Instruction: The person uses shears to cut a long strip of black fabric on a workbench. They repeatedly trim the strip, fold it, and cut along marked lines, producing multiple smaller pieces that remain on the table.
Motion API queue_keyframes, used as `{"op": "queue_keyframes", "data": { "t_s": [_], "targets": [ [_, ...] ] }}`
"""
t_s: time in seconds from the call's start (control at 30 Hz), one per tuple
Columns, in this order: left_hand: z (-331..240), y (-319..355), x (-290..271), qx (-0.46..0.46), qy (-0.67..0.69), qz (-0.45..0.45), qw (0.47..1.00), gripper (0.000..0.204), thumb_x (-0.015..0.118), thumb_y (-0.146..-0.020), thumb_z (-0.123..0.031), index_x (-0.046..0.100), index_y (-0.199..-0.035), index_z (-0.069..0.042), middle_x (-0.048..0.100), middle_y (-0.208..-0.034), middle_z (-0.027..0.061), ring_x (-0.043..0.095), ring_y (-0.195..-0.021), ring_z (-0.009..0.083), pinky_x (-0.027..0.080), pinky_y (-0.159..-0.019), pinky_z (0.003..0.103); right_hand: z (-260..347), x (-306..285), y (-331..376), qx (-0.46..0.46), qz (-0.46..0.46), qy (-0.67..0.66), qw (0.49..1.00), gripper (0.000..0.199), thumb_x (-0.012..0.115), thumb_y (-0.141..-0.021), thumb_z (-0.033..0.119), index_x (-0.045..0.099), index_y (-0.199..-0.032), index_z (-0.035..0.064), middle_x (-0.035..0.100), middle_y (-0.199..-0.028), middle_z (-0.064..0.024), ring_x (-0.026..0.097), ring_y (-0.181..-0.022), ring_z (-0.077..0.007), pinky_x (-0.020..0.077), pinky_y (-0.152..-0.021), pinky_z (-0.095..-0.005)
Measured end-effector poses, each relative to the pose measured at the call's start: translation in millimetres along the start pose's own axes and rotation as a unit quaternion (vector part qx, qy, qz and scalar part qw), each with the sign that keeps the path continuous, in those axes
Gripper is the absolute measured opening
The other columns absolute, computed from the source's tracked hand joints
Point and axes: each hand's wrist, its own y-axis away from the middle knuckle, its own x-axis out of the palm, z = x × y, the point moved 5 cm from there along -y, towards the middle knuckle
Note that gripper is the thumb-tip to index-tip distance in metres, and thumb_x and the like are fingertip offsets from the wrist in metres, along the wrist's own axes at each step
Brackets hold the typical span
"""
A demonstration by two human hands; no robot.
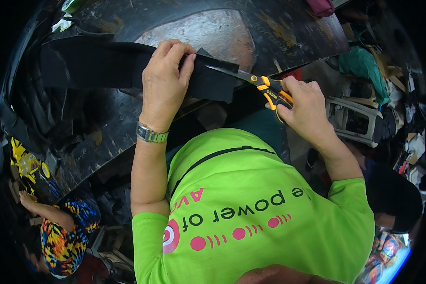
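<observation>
My left hand (166,80) grips a long strip of black sheet material (104,66) from above, fingers curled over its edge. The strip runs left across the dark table, and its right end sticks out past the table's near edge. In my right hand (305,108) is a pair of scissors (265,87) with black and orange handles. Their blades point left and lie at the right end of the strip, along a narrow flap at its upper edge. How far the blades are apart is hard to make out.
Dark pieces of material (33,109) pile up on the left of the worn table (123,137). Another person in a colourful shirt (66,236) is at the lower left, near yellow objects (23,161). A grey plastic stool (355,120) and a green bag (364,71) are at the right.
</observation>
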Motion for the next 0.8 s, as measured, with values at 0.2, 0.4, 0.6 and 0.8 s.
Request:
{"op": "queue_keyframes", "data": {
  "t_s": [0.2,0.4,0.6,0.8],
  "targets": [
    [2,5,1,0.004,0.017,-0.014,1.000,0.010,0.071,-0.085,-0.006,0.067,-0.094,-0.006,0.066,-0.099,0.0076,0.068,-0.080,0.0283,0.055,-0.069,0.035,9,2,-8,-0.008,-0.035,-0.016,0.999,0.040,0.081,-0.069,0.018,0.056,-0.099,0.0073,0.065,-0.082,-0.0074,0.062,-0.078,-0.0252,0.0367,-0.072,-0.0383],
    [1,5,1,0.030,0.025,-0.032,0.999,0.011,0.071,-0.085,-0.005,0.066,-0.095,-0.005,0.066,-0.100,0.0076,0.068,-0.081,0.0283,0.055,-0.070,0.036,11,3,-11,-0.012,-0.008,0.023,1.000,0.041,0.081,-0.069,0.019,0.056,-0.099,0.0067,0.065,-0.081,-0.0079,0.062,-0.077,-0.0254,0.0361,-0.070,-0.0380],
    [-1,3,2,0.041,0.031,-0.023,0.998,0.010,0.069,-0.087,-0.004,0.065,-0.095,-0.005,0.065,-0.099,0.0076,0.067,-0.084,0.0289,0.055,-0.072,0.037,13,6,-9,-0.009,0.028,-0.007,1.000,0.041,0.081,-0.071,0.021,0.054,-0.099,0.0067,0.064,-0.079,-0.0086,0.063,-0.072,-0.0270,0.0355,-0.068,-0.0385],
    [-1,4,4,0.038,0.021,-0.026,0.999,0.009,0.069,-0.087,-0.004,0.064,-0.095,-0.004,0.065,-0.098,0.0076,0.067,-0.086,0.0291,0.054,-0.073,0.037,16,10,-10,-0.002,0.033,0.004,0.999,0.039,0.080,-0.074,0.021,0.053,-0.098,0.0067,0.065,-0.078,-0.0089,0.063,-0.071,-0.0280,0.0358,-0.067,-0.0386]
  ]
}}
